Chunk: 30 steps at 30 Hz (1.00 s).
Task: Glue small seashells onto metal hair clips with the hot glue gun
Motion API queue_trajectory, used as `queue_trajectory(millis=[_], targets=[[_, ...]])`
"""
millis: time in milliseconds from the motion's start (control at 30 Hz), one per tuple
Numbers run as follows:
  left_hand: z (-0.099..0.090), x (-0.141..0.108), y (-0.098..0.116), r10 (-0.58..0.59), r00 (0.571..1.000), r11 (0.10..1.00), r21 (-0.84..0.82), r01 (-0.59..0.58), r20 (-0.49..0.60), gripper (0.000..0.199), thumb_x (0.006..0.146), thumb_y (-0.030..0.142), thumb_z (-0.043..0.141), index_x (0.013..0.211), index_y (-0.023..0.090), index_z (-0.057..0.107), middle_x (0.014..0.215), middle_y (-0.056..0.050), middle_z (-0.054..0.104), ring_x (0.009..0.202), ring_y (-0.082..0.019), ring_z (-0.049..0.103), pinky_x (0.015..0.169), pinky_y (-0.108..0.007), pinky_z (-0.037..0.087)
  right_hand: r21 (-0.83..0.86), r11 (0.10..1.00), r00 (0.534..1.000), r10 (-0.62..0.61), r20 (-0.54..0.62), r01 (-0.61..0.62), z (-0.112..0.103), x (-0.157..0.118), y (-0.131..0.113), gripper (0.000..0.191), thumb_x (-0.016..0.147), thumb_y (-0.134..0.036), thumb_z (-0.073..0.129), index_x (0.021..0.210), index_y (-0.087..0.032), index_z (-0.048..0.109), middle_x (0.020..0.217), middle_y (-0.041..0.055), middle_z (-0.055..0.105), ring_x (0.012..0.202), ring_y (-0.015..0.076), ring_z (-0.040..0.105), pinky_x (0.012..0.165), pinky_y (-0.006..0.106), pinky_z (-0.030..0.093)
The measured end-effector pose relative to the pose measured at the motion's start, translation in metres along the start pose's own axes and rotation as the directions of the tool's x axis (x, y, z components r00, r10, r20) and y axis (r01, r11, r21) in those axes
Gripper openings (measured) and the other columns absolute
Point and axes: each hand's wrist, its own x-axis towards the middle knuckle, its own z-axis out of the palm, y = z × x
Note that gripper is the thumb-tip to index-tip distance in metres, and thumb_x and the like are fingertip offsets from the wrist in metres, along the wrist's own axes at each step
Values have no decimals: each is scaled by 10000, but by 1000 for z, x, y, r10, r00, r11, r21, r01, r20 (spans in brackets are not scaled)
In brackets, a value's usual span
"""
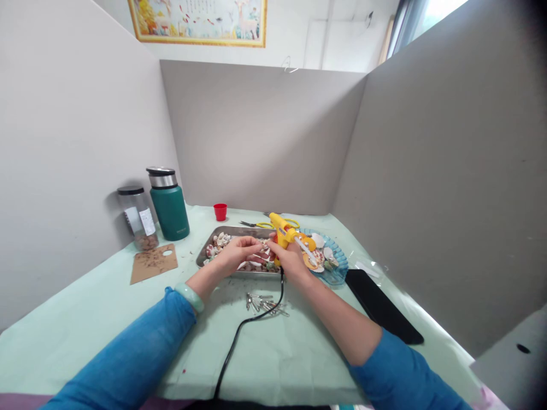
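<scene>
A yellow glue gun [282,230] with a white glue stick at its rear is in my right hand [290,259], its black cord hanging down to the table's front edge. My left hand [241,254] is closed, fingertips pinched on something too small to make out, close to the fingers of my right hand. Both hands are over a metal tray [203,253] of shells and small brown pieces. Beside the tray on the right, a blue glass plate [341,262] holds shells and orange slices. Several small metal clips [260,303] lie in front of the tray.
At the left stand a green bottle [170,212] and a clear jar [139,219], behind a brown card [154,265]. A red cup [220,212] and yellow-handled scissors [262,225] lie farther back. A black flat object [382,307] is at the right. Grey partitions [260,136] enclose the table.
</scene>
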Motion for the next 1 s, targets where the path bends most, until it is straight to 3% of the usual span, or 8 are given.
queue_trajectory(millis=[433,700,1000], targets=[[-4,5,-8,47,997,999,28,-46,-55,266,695,362,722,750,140,586,723,6,576,687,-136,617,718,-329,522,2,1000,999,2,53,-3,0,-2,-2,251,671,-253,653,901,-221,560,707,-13,564,523,112,495,475,256,431],[-2,3,-3,5,995,992,126,7,-96,270,697,376,711,746,140,592,700,-6,598,578,-82,543,523,-202,424,10,1000,998,9,66,-9,-1,0,2,265,668,-244,650,916,-212,561,700,-19,561,523,110,493,486,252,414],[-4,2,-4,-53,999,994,98,52,4,308,719,416,686,751,148,538,691,-35,629,564,-118,601,495,-218,425,-3,1000,996,30,82,-30,0,-2,-2,280,652,-255,642,914,-199,562,701,-31,567,517,101,490,485,238,414]])
